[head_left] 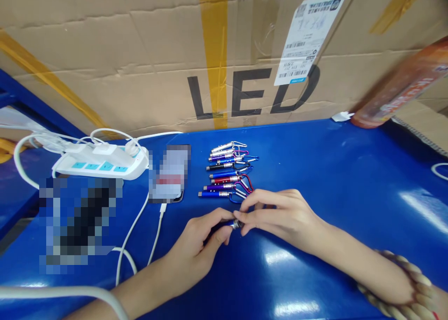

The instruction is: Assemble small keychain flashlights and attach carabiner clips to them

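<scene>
A small blue keychain flashlight [230, 224] with a silver end lies between my two hands, mostly covered by fingers. My left hand [201, 243] is closed around its blue body, thumb along the near side. At the silver end, the fingertips of my right hand [287, 215] pinch it. Just beyond my hands, several similar keychain flashlights with carabiner clips lie in a column on the blue table [301, 156]. Among them are a red one [223, 179], a black one [220, 167] and, nearest my hands, a blue one [213, 194].
A phone [171, 170] with a white charging cable [156, 233] lies left of the flashlights. Further left are a white power strip [101, 166] and a blurred dark object [87, 222]. A large cardboard box [147, 63] stands behind, with an orange bottle [402, 86] at right.
</scene>
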The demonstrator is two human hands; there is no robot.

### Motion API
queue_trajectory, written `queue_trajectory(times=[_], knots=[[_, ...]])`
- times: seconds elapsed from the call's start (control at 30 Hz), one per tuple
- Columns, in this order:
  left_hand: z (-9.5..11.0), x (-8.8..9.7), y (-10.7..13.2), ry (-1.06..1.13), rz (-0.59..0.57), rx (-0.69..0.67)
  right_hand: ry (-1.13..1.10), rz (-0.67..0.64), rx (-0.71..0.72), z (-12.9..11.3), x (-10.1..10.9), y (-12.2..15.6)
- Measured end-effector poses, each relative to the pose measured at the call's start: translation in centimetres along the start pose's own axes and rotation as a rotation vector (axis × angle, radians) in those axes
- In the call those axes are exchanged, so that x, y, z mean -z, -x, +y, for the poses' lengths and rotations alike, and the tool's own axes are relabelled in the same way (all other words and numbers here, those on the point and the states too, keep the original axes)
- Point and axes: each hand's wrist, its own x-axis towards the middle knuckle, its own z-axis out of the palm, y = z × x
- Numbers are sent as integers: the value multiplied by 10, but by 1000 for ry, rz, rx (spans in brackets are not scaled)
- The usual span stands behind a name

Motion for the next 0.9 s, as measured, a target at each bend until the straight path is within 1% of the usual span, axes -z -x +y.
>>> queue_trajectory(times=[0.13, 0.33, 0.43, 0.53, 0.7, 0.83, 0.9], knots=[[1, 0, -1, -7, 11, -11, 17, 11, 1, -2, 2, -2], [2, 0, 0, -10, 10, -21, -8, 92, -16, -4, 3, -3], [1, 0, 1, -4, -18, -17, -94, 74, -16, -3, 1, -3], [0, -1, 2, -1, -33, -25, -189, 26, -41, -1, -1, -2], [0, -4, 5, -65, -65, -15, -317, -24, -105, -1, -5, 2], [-1, -6, 5, -125, -38, -67, -368, -45, -157, -3, -8, 3], [-3, -7, 5, -154, -18, -87, -376, -31, -203, -5, -10, 1]])
